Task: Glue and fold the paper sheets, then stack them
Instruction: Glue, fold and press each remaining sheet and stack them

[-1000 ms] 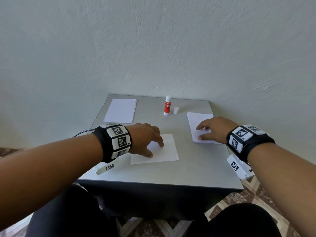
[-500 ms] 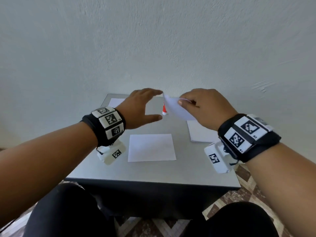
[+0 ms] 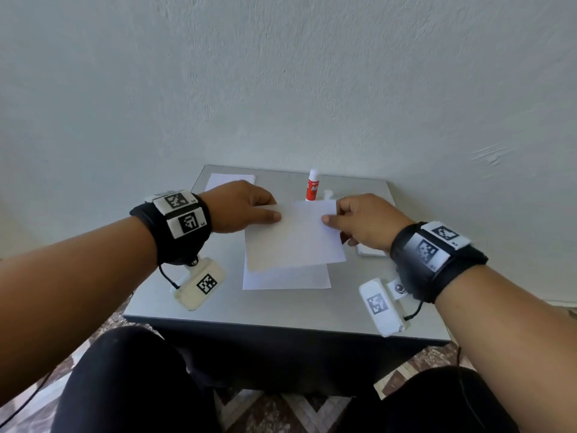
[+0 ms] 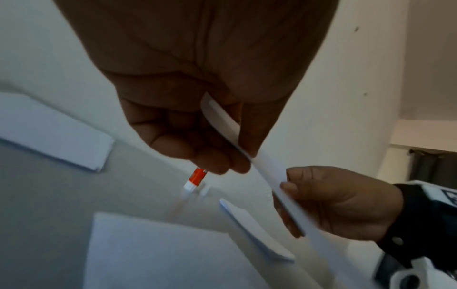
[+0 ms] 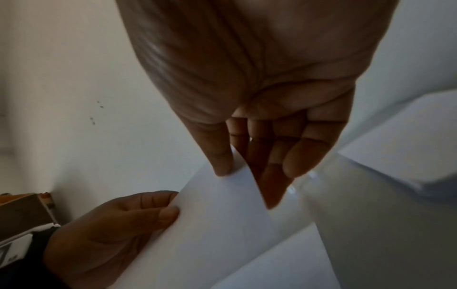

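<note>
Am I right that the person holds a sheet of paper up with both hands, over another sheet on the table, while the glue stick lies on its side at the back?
Nearly. The glue stick stands upright, as the head view shows. Left hand and right hand do hold the sheet above the sheet on the table.

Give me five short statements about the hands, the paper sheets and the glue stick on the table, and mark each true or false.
1. Both hands hold one sheet of paper above the table. True: the left hand and the right hand each pinch a side edge.
2. The glue stick lies on its side. False: it stands upright at the back of the table.
3. Another sheet lies flat on the table under the held one. True.
4. The right hand holds the glue stick. False: it pinches the paper.
5. A paper stack sits at the far left corner. True.
</note>
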